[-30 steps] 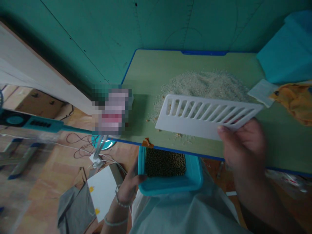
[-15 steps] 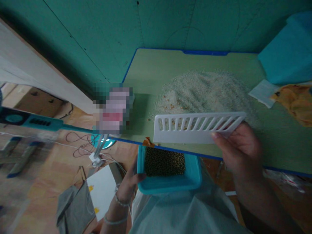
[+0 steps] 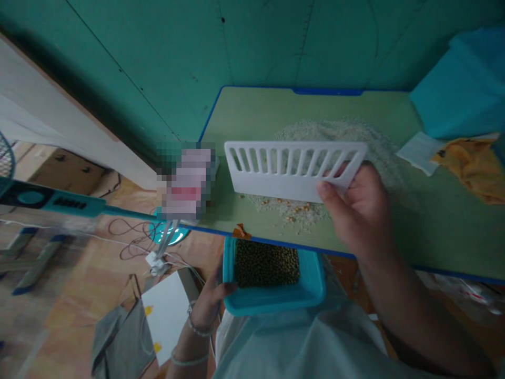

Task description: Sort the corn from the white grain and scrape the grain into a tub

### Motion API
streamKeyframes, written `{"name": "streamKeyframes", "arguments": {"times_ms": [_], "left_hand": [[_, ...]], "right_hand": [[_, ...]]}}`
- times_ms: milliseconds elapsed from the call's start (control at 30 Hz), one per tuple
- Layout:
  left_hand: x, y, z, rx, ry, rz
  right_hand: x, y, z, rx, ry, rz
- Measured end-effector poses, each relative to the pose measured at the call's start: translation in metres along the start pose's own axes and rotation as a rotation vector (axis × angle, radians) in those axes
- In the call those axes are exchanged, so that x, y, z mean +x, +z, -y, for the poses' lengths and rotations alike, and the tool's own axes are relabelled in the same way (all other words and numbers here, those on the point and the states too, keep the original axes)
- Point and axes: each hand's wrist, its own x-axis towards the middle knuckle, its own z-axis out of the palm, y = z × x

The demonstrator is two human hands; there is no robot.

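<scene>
Starting at 9 o'clock in the view, a wire-guarded fan (image 3: 6, 163) sits at the edge, with a teal fan pole (image 3: 51, 204) running toward the centre above tangled dark cables (image 3: 130, 237). Around 7 o'clock lie a grey bag (image 3: 118, 337) and a white sheet with yellow marks (image 3: 165, 321). A pixelated object (image 3: 185, 184) too blurred to identify stands at the table's left edge. The left hand (image 3: 207, 305), a bracelet (image 3: 196, 330) at its wrist, grips the left side of a teal tray (image 3: 276, 304), which sits at 6 o'clock. Its thumb lies over the rim, while the other fingers are hidden, so I cannot tell how they are set. The tray holds dark green beans (image 3: 266, 263) and sits just below the near edge of a green table (image 3: 268, 110) trimmed in blue. On the table, scattered pale grains (image 3: 335, 131) with amber bits (image 3: 294, 208) spread beneath a slotted white plastic scraper (image 3: 276, 168). The right hand (image 3: 355, 210) pinches the scraper's lower right corner, thumb in front and fingers behind, showing through a slot. Whether the scraper touches the table, I cannot tell. Toward 3 o'clock lie a white paper (image 3: 418, 152), a yellow cloth (image 3: 469, 168), and a teal cloth (image 3: 453, 84).
</scene>
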Motion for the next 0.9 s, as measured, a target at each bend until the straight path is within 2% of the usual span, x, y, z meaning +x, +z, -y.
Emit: {"name": "streamKeyframes", "arguments": {"times_ms": [67,167,333,533,733,900], "left_hand": [[0.000,0.000,-0.002,0.006,0.027,0.024],[-0.001,-0.002,-0.008,0.021,0.055,-0.001],[-0.004,-0.007,-0.016,0.002,0.031,-0.030],[-0.003,-0.009,-0.015,0.000,0.040,-0.053],[-0.002,-0.010,-0.012,-0.012,0.037,-0.039],[-0.001,-0.011,-0.010,-0.014,0.034,-0.024]], "right_hand": [[0.004,0.007,0.002,-0.052,0.006,0.028],[0.005,0.011,0.005,-0.105,0.028,0.060],[-0.004,0.001,0.008,0.001,0.117,0.101],[-0.009,-0.006,0.006,0.010,0.120,0.034],[-0.020,-0.012,0.001,0.030,0.176,0.118],[-0.022,-0.024,0.002,0.136,0.160,-0.026]]}}
